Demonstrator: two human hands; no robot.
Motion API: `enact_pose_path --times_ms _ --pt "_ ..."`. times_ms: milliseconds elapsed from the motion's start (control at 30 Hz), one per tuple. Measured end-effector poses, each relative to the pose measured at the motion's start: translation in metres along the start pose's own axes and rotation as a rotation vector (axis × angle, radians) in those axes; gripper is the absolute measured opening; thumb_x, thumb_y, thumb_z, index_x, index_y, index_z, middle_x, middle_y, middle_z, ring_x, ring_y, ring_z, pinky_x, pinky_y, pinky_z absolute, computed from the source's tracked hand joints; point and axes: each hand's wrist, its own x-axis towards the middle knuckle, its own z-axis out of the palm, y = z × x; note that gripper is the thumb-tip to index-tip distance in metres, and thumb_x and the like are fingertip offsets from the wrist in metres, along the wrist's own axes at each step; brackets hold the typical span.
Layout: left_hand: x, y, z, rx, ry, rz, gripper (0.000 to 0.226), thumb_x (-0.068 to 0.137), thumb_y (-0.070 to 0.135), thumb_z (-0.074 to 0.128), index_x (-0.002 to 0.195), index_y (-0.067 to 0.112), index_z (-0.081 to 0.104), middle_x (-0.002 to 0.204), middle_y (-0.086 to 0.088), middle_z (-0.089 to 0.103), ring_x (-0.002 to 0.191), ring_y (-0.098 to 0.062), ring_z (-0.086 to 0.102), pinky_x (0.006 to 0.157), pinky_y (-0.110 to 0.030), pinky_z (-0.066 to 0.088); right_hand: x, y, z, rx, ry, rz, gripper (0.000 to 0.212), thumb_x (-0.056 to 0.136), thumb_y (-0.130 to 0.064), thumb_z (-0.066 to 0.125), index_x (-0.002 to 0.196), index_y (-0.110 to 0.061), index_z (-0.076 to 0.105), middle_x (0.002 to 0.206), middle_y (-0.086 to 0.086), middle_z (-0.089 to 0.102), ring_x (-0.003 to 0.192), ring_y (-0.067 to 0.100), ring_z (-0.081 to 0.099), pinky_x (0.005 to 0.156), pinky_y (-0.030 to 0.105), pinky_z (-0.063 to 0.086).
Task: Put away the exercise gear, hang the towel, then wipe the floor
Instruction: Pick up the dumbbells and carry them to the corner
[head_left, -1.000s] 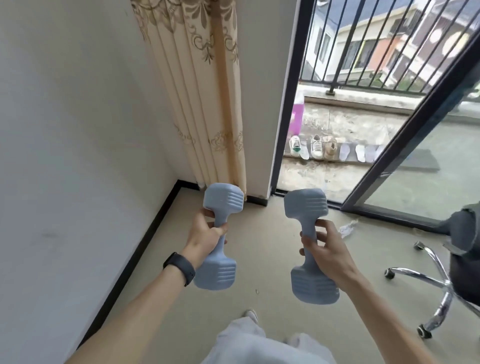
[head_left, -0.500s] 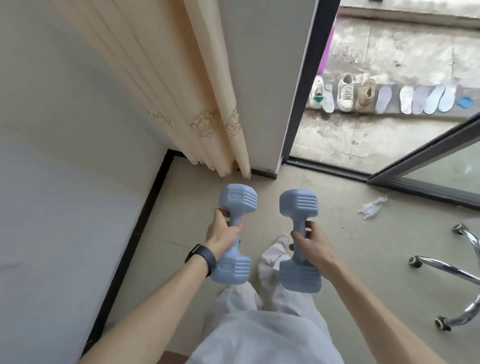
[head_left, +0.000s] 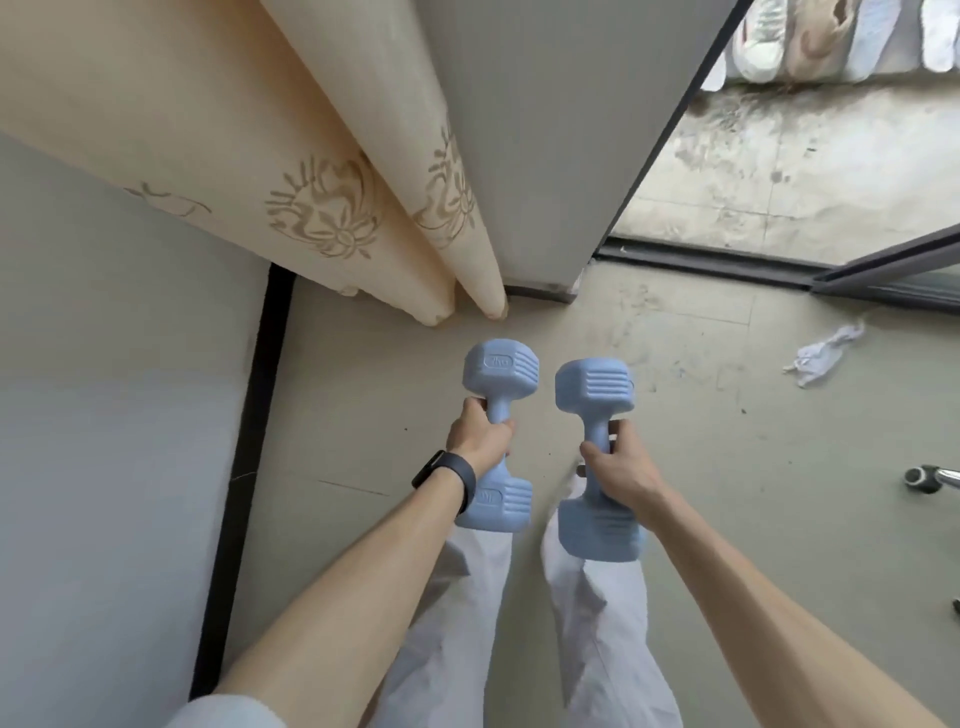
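L hand: fingers wrapped round the grip of the L dumbbell. R hand: same, clenched round the grip of the R dumbbell. Both dumbbells are pale blue and held roughly upright, side by side and near each other but not touching, above the floor and just ahead of the white trousers. A black band is worn on the L wrist.

Ahead of the L dumbbell: curtain folds, hem right at floor level, backed by a grey wall pier. To the L: wall with a black skirting running along the floor edge, with an open strip of floor between it and the L arm.

To the R: open floor, scuffed. A crumpled white cloth lies well apart from the R dumbbell, and a chair caster is seen at the R edge. Beyond the pier: dark door track, with a stained balcony floor beyond it. A row of shoes is seen at the top edge.
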Motion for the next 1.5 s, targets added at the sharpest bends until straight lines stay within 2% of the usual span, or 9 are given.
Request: enact_pose_path --times_ms 100,500,700,833,967,1133,1333,1400,1500 --pt "0.064 -0.017 0.007 0.079 -0.011 0.03 0.031 0.087 0.032 0.055 0.113 0.024 0.04 0.097 -0.007 0.067 0.085 -0.03 0.07 0.084 -0.045 0.057 0.061 0.016 0.024 -0.024 0.03 0.02 0.025 0.094 -0.025 0.051 0.116 -0.018 0.041 0.096 0.004 0.065 0.091 0.023 0.068 0.09 0.048 0.053" --pt "0.312 -0.103 0.079 0.109 -0.035 0.007 0.026 0.091 0.031 0.057 0.111 0.023 0.042 0.092 -0.007 0.069 0.086 -0.029 0.07 0.086 -0.044 0.056 0.299 0.098 0.109 0.106 0.069 0.01 0.031 0.096 -0.015 0.051 0.125 -0.013 0.039 0.103 0.007 0.06 0.097 0.032 0.062 0.092 0.05 0.05" --pt "0.399 -0.122 0.119 0.04 -0.028 0.047 0.024 0.093 0.028 0.06 0.111 0.025 0.044 0.093 0.003 0.067 0.086 -0.023 0.072 0.088 -0.044 0.056 0.387 0.137 0.125 0.118 0.095 0.044 0.031 0.095 -0.024 0.052 0.124 -0.022 0.042 0.107 0.003 0.063 0.099 0.029 0.063 0.093 0.053 0.051" --pt "0.441 -0.114 0.131 0.013 0.011 0.137 0.024 0.093 0.025 0.062 0.11 0.024 0.046 0.103 -0.001 0.069 0.081 -0.02 0.072 0.085 -0.04 0.057 0.435 0.127 0.125 0.128 0.119 -0.016 0.035 0.093 -0.028 0.052 0.127 -0.023 0.044 0.109 0.002 0.063 0.101 0.03 0.065 0.094 0.055 0.051" --pt "0.473 -0.092 0.131 0.006 0.073 0.226 0.022 0.091 0.027 0.064 0.103 0.031 0.046 0.093 -0.005 0.072 0.08 -0.021 0.071 0.084 -0.039 0.056 0.477 0.098 0.12 0.137 0.2 -0.123 0.041 0.08 -0.039 0.05 0.12 -0.029 0.046 0.106 0.001 0.066 0.1 0.034 0.066 0.093 0.054 0.051" --pt "0.497 -0.064 0.127 -0.088 0.076 0.299 0.021 0.091 0.023 0.064 0.106 0.028 0.05 0.093 -0.003 0.071 0.069 -0.021 0.073 0.079 -0.044 0.06 0.505 0.062 0.11 0.101 0.246 -0.208 0.03 0.089 -0.033 0.05 0.118 -0.028 0.05 0.106 -0.002 0.067 0.101 0.032 0.066 0.094 0.05 0.051" --pt "0.502 -0.056 0.127 -0.087 0.1 0.294 0.025 0.093 0.02 0.063 0.116 0.022 0.051 0.103 -0.004 0.07 0.066 -0.016 0.071 0.073 -0.033 0.058 0.511 0.06 0.112 0.038 0.274 -0.229 0.027 0.094 -0.027 0.051 0.121 -0.022 0.05 0.111 0.005 0.067 0.105 0.035 0.063 0.095 0.047 0.049" --pt "0.501 -0.054 0.129 -0.034 0.123 0.295 0.029 0.094 0.022 0.061 0.122 0.018 0.051 0.104 -0.004 0.069 0.072 -0.018 0.071 0.077 -0.033 0.057 0.51 0.058 0.111 0.03 0.252 -0.225 0.033 0.096 -0.026 0.05 0.128 -0.022 0.047 0.115 0.006 0.066 0.109 0.035 0.059 0.098 0.047 0.047" --pt "0.497 -0.051 0.136 0.099 0.184 0.286 0.037 0.097 0.026 0.055 0.132 0.016 0.048 0.118 -0.01 0.066 0.101 -0.03 0.065 0.084 -0.03 0.048 0.505 0.055 0.099 -0.06 0.103 -0.197 0.057 0.096 -0.024 0.047 0.15 -0.029 0.028 0.125 0.006 0.062 0.115 0.034 0.057 0.102 0.044 0.045"
